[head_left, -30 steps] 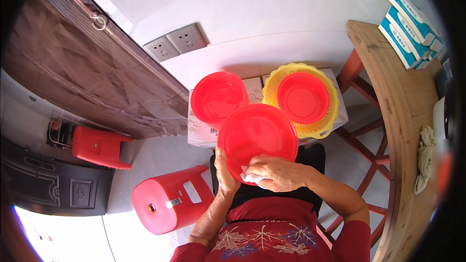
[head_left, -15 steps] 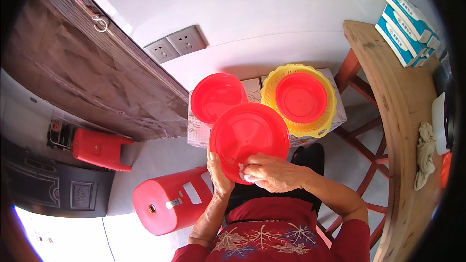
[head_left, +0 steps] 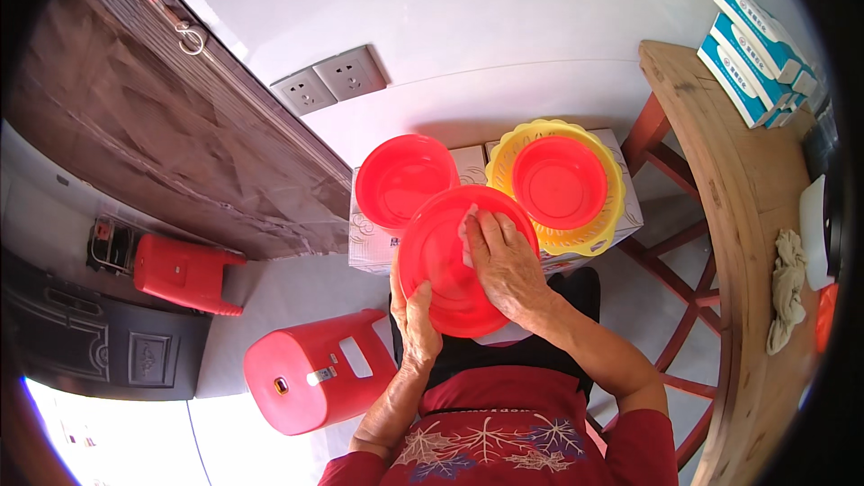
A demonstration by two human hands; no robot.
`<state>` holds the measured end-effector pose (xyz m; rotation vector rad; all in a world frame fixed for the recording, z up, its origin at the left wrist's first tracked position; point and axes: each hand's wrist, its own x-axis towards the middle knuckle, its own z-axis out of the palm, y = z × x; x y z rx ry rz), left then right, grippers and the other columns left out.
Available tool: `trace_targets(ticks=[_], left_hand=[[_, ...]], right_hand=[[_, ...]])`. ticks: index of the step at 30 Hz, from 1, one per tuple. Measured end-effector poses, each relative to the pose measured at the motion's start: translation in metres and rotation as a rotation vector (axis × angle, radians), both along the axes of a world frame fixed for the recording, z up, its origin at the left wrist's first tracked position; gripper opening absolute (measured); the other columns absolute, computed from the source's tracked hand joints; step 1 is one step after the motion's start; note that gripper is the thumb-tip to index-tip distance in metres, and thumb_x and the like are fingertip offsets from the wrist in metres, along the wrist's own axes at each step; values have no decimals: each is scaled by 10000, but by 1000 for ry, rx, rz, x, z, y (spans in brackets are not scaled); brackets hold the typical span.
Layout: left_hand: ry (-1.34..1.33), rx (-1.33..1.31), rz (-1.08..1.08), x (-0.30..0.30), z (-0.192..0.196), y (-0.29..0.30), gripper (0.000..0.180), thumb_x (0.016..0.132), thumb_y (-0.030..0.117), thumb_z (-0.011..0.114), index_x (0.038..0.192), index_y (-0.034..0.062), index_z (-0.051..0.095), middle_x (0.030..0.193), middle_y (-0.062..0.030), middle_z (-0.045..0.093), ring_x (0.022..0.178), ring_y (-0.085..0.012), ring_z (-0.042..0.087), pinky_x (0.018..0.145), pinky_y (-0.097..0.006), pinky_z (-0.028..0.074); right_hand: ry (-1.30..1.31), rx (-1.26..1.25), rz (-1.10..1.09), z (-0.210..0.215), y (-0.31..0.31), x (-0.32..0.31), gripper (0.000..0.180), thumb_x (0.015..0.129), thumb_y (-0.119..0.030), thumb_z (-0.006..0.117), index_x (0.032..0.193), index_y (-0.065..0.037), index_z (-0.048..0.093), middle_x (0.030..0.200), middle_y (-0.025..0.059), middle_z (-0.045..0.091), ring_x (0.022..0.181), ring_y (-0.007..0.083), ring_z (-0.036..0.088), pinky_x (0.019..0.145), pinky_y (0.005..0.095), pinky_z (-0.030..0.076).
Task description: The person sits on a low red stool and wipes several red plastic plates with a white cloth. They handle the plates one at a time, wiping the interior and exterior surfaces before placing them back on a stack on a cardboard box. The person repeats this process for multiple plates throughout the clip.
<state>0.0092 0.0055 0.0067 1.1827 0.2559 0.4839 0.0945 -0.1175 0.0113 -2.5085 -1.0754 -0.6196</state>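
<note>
A red plastic bowl (head_left: 441, 256) is tilted toward me over my lap. My left hand (head_left: 416, 319) grips its lower left rim. Inside the bowl, my right hand (head_left: 506, 265) lies flat and presses a small white cloth (head_left: 467, 229) against the surface, with only the cloth's edge showing past my fingertips. A second red bowl (head_left: 405, 180) rests on a white box (head_left: 373, 243) just beyond. A third red bowl (head_left: 558, 182) sits inside a yellow scalloped basket (head_left: 601, 232) to the right.
A red plastic stool (head_left: 310, 369) lies on its side at my left, another red stool (head_left: 184, 272) farther left. A wooden table (head_left: 729, 216) curves along the right with blue-white boxes (head_left: 751, 49) and a rag (head_left: 785, 288). Wall sockets (head_left: 328, 79) sit beside a dark door.
My right hand has slid with the cloth from the bowl's lower rim up into its upper middle. The left hand keeps its hold on the rim.
</note>
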Motion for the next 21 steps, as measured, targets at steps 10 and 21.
trace_targets(ticks=[10,21], left_hand=[[-82,210,55,4,-6,0,548,870,65,446,1404,6,335,1382,-151,438,1261,-233,430,1072,-358,306],[-103,490,280,62,3,90,419,929,199,398,1265,-47,447,1199,-156,522,1074,-230,508,951,-335,383]], right_hand=[[586,-94,337,-1,-16,-35,348,773,-58,627,1089,60,543,1057,170,547,919,307,552,788,394,480],[943,532,665,1,-46,-35,356,820,11,578,1173,10,531,1102,148,572,1021,309,578,881,354,466]])
